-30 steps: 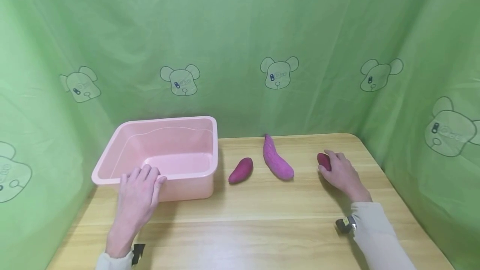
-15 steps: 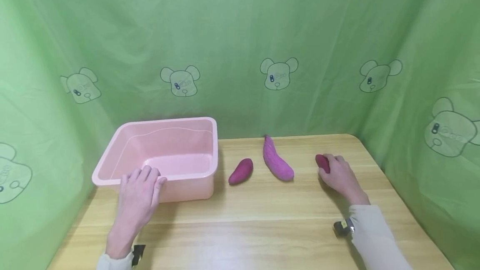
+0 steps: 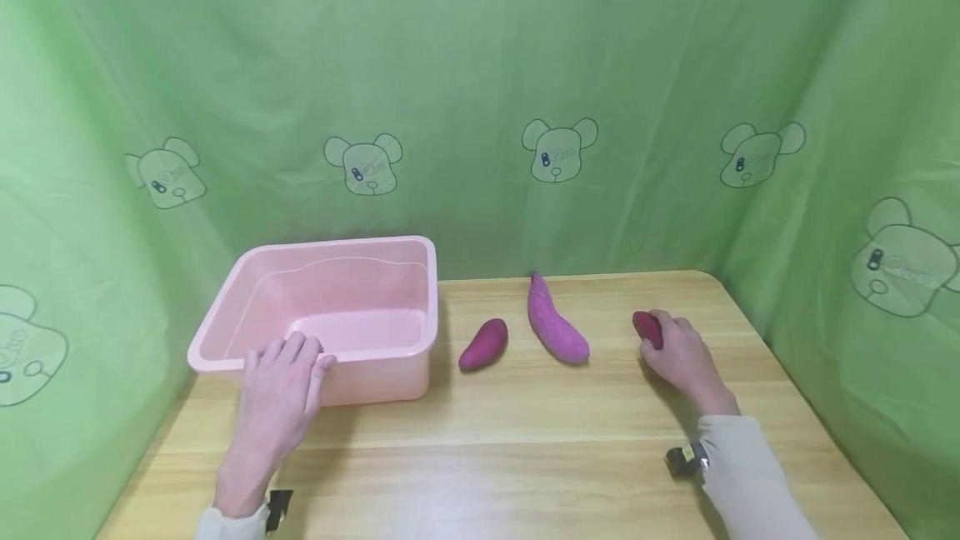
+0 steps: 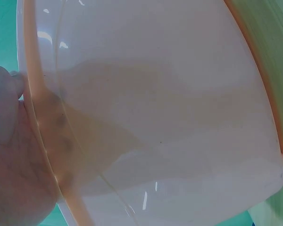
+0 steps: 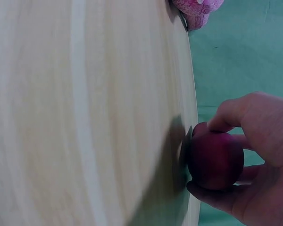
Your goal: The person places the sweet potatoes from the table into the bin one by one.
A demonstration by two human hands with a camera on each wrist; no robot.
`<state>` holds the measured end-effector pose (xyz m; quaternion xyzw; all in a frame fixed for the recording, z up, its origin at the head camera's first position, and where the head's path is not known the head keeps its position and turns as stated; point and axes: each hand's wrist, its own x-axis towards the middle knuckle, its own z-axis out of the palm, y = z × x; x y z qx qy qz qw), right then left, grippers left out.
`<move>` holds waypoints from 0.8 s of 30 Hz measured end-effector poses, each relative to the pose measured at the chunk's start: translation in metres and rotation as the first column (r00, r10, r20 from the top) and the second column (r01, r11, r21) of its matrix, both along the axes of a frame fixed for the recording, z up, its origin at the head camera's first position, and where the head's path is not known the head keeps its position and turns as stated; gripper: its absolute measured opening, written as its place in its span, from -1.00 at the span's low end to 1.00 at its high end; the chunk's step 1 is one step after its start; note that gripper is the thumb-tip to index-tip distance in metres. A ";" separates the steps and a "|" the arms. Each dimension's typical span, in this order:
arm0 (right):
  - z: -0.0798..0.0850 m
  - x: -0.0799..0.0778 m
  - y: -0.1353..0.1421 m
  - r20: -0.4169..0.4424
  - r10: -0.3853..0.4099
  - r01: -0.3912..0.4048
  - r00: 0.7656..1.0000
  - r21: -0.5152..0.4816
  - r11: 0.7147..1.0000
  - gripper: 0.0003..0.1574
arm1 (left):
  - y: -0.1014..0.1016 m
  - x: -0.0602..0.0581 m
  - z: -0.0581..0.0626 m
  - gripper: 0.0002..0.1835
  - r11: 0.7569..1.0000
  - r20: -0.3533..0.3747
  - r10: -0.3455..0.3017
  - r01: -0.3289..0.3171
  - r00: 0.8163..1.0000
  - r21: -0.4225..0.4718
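Note:
My left hand [image 3: 277, 394] holds the near rim of a pink plastic basin [image 3: 378, 377], fingers hooked over the edge. In the left wrist view the basin's outer wall [image 4: 179, 103] fills most of the picture, and the fingers show as dark shapes through it. Over at the right of the table, my right hand [image 3: 686, 361] grips a small dark red sweet potato [image 3: 645, 329]. The right wrist view shows thumb and fingers around this sweet potato [image 5: 214, 162], close to the tabletop; whether it touches the wood I cannot tell.
A second dark red sweet potato [image 3: 483, 346] lies right of the basin. Beside it is a longer, curved purple sweet potato [image 3: 553, 323], its thin tip near the table's back edge. Green curtains [image 3: 480, 65] with bear prints surround the wooden table [image 3: 487, 473].
My right hand has shifted slightly nearer to me around the small sweet potato. The left hand and the basin stay as they were.

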<state>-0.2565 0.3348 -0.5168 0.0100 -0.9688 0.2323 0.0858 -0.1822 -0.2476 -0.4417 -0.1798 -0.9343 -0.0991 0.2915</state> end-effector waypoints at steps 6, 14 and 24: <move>0.001 0.003 0.000 -0.042 -0.012 0.011 0.999 -0.029 1.000 -0.24 | 0.001 -0.001 0.002 -0.68 1.000 -0.009 -0.004 0.004 1.000 0.004; 0.007 0.007 0.000 -0.056 -0.024 0.021 0.998 -0.058 0.998 -0.20 | 0.001 -0.001 0.003 -0.67 1.000 -0.012 -0.003 0.003 1.000 -0.001; 0.025 0.011 -0.004 -0.122 -0.041 0.033 0.992 -0.069 0.997 -0.17 | 0.001 0.000 0.002 -0.66 1.000 -0.013 0.000 0.000 1.000 0.009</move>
